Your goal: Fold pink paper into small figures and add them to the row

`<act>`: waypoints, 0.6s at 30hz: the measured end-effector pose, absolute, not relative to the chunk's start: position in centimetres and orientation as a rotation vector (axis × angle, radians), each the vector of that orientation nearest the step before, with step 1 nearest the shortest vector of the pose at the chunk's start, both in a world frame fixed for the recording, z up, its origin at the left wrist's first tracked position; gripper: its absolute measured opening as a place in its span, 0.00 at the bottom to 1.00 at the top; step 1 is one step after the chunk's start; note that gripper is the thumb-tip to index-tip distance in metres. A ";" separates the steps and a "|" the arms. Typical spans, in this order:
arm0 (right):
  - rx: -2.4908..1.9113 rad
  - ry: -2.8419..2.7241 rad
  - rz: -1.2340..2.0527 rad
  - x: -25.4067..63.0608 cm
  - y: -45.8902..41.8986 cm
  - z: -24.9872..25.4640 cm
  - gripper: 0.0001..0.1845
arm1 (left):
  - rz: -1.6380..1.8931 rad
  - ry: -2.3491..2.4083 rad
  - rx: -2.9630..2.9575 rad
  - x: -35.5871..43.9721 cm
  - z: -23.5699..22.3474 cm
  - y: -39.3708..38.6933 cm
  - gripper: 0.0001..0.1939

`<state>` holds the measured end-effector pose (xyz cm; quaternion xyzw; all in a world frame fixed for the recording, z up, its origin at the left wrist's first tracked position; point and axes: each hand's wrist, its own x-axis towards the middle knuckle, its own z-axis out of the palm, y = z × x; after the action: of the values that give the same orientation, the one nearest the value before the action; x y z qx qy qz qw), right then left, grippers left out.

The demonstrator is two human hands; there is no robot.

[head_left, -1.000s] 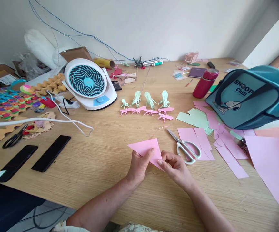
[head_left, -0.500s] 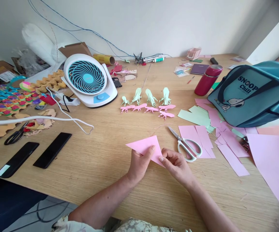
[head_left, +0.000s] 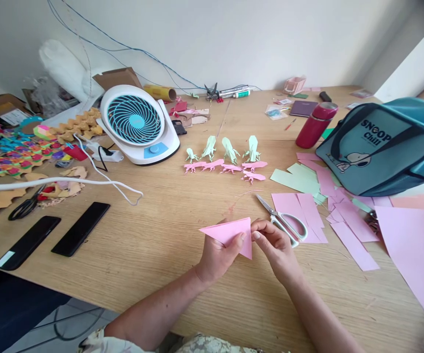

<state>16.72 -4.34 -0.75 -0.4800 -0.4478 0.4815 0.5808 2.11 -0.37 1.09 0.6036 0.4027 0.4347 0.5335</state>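
Observation:
A pink paper folded into a triangle (head_left: 230,230) is held just above the wooden table (head_left: 153,240) in front of me. My left hand (head_left: 217,255) grips it from below, thumb pressed on its face. My right hand (head_left: 276,245) pinches the triangle's right edge with curled fingers. White-handled scissors (head_left: 283,223) lie shut just right of my right hand. Beyond the triangle stands a row of small folded figures, green ones (head_left: 228,149) behind and pink ones (head_left: 226,167) in front.
Pink and green paper offcuts (head_left: 322,206) and a large pink sheet (head_left: 413,245) lie at the right, beside a teal bag (head_left: 384,147) and a red bottle (head_left: 314,125). A desk fan (head_left: 136,122), a white cable (head_left: 87,182), two dark phones (head_left: 53,235) and black scissors (head_left: 22,208) are at the left.
The pink triangle has been turned and lifted slightly to the right. My right hand moved up from its lower corner to its right edge.

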 end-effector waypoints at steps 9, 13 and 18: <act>-1.132 -0.953 1.123 16.5 -4.1 -0.2 0.17 | 0.951 0.918 1.543 2.6 1.4 -0.4 0.06; -1.109 -0.952 1.110 16.6 -4.1 -0.2 0.16 | 0.950 0.918 1.577 2.5 1.2 -0.5 0.06; -1.131 -0.875 1.101 16.8 -4.2 -0.9 0.16 | 0.904 0.933 1.536 2.1 0.4 -0.2 0.12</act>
<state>16.75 -4.18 -0.91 -0.4917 -0.3805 0.4788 0.6199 2.10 -0.20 0.41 0.6448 0.3917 0.3797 0.5354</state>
